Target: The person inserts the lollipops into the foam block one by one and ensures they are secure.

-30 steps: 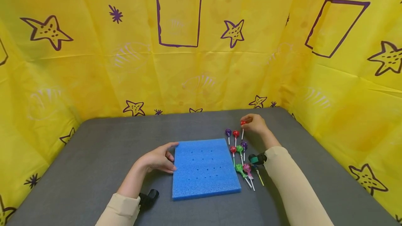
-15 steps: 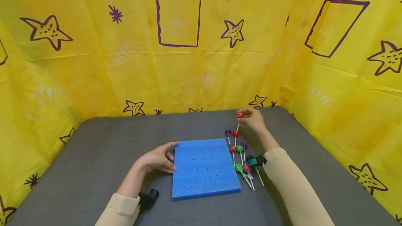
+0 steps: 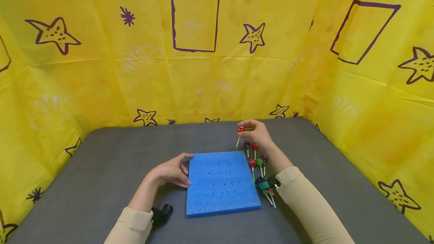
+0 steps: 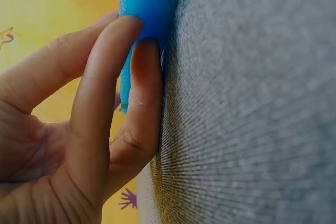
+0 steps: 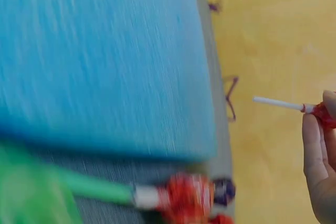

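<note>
A red-wrapped lollipop (image 3: 241, 128) is pinched by its candy head in my right hand (image 3: 258, 132). Its white stick points down and left, above the table behind the foam's far right corner; in the right wrist view, this lollipop (image 5: 319, 112) is at the right edge. The blue foam block (image 3: 217, 183) lies flat with several small holes in its top. Fingertips of my left hand (image 3: 172, 170) rest against its left edge, the fingers loosely bent. The left wrist view shows the left fingers (image 4: 144, 87) touching the foam's side, just above the table.
Beside the foam's right edge lie several lollipops, among them a purple one (image 3: 247, 144), a red one (image 3: 252, 163) and a green one (image 3: 259, 162). The right wrist camera (image 3: 266, 182) hides part of them. A yellow curtain (image 3: 217, 86) surrounds the grey table (image 3: 129, 146).
My right hand has lifted the red lollipop and carried it left, from the pile's far end toward the foam. The left hand and foam have stayed put.
</note>
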`<control>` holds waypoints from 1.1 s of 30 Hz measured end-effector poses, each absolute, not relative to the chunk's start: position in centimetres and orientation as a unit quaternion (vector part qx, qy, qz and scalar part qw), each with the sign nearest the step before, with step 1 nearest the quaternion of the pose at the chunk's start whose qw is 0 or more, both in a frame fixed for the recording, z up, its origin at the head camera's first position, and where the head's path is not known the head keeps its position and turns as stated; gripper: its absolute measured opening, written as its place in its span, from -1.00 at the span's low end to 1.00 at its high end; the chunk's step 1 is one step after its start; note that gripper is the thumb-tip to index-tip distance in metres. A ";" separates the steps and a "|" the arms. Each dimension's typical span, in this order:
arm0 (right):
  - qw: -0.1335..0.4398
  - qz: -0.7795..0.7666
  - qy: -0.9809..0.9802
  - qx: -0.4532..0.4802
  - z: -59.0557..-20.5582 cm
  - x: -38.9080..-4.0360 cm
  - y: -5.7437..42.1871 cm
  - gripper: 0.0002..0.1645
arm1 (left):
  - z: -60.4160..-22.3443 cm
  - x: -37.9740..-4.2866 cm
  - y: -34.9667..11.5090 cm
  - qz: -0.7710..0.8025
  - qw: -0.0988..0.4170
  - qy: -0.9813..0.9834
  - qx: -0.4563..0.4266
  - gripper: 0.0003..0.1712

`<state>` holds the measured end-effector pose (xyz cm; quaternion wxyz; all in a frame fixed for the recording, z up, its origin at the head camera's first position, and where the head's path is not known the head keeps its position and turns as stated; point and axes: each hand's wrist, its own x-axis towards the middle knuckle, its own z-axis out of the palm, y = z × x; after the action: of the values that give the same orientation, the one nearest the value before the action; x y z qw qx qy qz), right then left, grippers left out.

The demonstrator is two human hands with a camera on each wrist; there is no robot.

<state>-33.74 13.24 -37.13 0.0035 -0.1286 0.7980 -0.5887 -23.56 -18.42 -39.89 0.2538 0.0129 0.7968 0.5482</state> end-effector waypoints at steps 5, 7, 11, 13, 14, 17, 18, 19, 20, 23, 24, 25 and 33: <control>0.036 -0.605 0.778 -0.164 -37.3 -32.4 11.1 -0.60 | -39.8 -23.7 -18.4 0.551 0.264 0.792 0.019 0.10; 0.052 -0.605 0.776 -0.172 -37.2 -31.9 10.2 -0.62 | -39.8 -23.8 -18.5 0.552 0.265 0.791 0.019 0.10; 0.074 -0.599 0.775 -0.186 -37.3 -31.0 8.7 -0.62 | -39.8 -23.8 -18.4 0.554 0.264 0.790 0.020 0.09; 0.081 -0.596 0.776 -0.193 -37.4 -30.8 8.1 -0.62 | -39.9 -23.8 -18.4 0.553 0.263 0.790 0.019 0.08; 0.085 -0.596 0.774 -0.195 -37.4 -30.6 7.9 -0.62 | -39.9 -23.8 -18.4 0.553 0.262 0.791 0.017 0.08; 0.094 -0.600 0.770 -0.196 -37.7 -30.5 7.4 -0.64 | -40.0 -23.8 -18.3 0.551 0.259 0.793 0.011 0.07; 0.096 -0.601 0.769 -0.196 -37.9 -30.5 7.3 -0.65 | -40.0 -23.8 -18.3 0.550 0.259 0.794 0.009 0.07; 0.098 -0.603 0.767 -0.195 -37.9 -30.4 7.2 -0.65 | -40.0 -23.8 -18.3 0.549 0.259 0.795 0.007 0.07; 0.099 -0.603 0.767 -0.196 -38.0 -30.4 7.1 -0.66 | -40.0 -23.8 -18.3 0.548 0.259 0.795 0.006 0.07; 0.100 -0.603 0.765 -0.204 -38.3 -30.3 6.8 -0.66 | -39.9 -23.7 -18.3 0.545 0.260 0.797 0.001 0.07; 0.102 -0.603 0.764 -0.208 -38.3 -30.2 6.6 -0.65 | -39.9 -23.7 -18.3 0.545 0.260 0.798 0.000 0.07; 0.103 -0.603 0.763 -0.211 -38.4 -30.2 6.5 -0.66 | -39.9 -23.7 -18.3 0.544 0.260 0.798 -0.001 0.07; 0.112 -0.602 0.752 -0.246 -38.9 -30.1 5.7 -0.64 | -40.0 -23.7 -18.4 0.541 0.260 0.800 -0.002 0.07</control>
<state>-30.09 5.72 -38.86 0.1118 -0.2463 0.7516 -0.6016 -23.73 -18.39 -39.98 0.2605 -0.0021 0.8000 0.5405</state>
